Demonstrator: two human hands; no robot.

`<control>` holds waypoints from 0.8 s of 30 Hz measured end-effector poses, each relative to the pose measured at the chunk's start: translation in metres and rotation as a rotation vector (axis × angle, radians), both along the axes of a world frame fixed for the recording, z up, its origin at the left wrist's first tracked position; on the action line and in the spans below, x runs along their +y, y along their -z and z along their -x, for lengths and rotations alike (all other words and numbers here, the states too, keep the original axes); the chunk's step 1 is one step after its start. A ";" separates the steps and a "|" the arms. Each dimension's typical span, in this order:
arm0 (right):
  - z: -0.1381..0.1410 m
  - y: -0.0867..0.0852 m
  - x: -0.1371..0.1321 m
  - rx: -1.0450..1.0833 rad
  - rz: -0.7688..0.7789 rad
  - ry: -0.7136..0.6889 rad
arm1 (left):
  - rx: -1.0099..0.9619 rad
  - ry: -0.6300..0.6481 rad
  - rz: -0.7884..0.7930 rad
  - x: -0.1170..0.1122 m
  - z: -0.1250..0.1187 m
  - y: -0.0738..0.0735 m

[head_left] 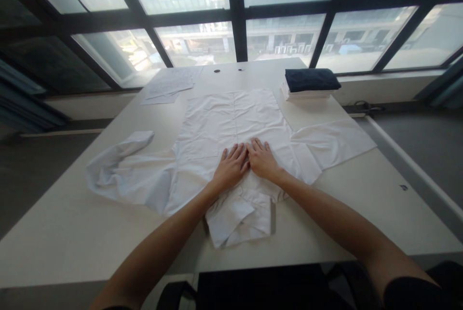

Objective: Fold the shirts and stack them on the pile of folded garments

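Note:
A white shirt (224,122) lies spread out on the white table (361,204), collar toward me, sleeves stretched left and right. My left hand (230,165) rests flat on the shirt's chest, fingers stretched out. Right beside it, my right hand (262,158) also lies flat on the cloth with fingers extended. The two hands touch at the middle of the shirt, just above the collar (238,218). Neither hand holds anything.
A stack of folded clothes (310,83), dark on top and white below, sits at the far right of the table. Sheets of paper (170,87) lie at the far left. Large windows run behind the table. A dark chair (253,290) is below the near edge.

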State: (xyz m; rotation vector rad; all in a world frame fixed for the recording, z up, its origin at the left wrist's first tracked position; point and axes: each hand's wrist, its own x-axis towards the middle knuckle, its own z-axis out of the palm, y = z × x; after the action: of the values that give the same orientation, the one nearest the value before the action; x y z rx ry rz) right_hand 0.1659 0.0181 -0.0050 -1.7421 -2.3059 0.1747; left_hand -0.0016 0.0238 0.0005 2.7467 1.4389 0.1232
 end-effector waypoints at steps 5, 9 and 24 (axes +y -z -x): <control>-0.004 0.002 0.004 0.044 0.001 0.001 | 0.002 0.001 0.007 0.002 0.000 0.003; -0.004 0.003 0.004 0.043 0.006 0.017 | 0.028 -0.018 0.032 0.017 0.014 0.003; -0.005 0.002 0.002 0.051 0.002 0.033 | 0.046 -0.441 0.005 0.066 0.109 0.000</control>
State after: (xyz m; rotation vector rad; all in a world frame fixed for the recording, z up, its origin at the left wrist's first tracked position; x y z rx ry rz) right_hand 0.1709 0.0206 -0.0068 -1.7550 -2.2406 0.2132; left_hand -0.1109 0.0897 0.0006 2.3942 2.0284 0.0672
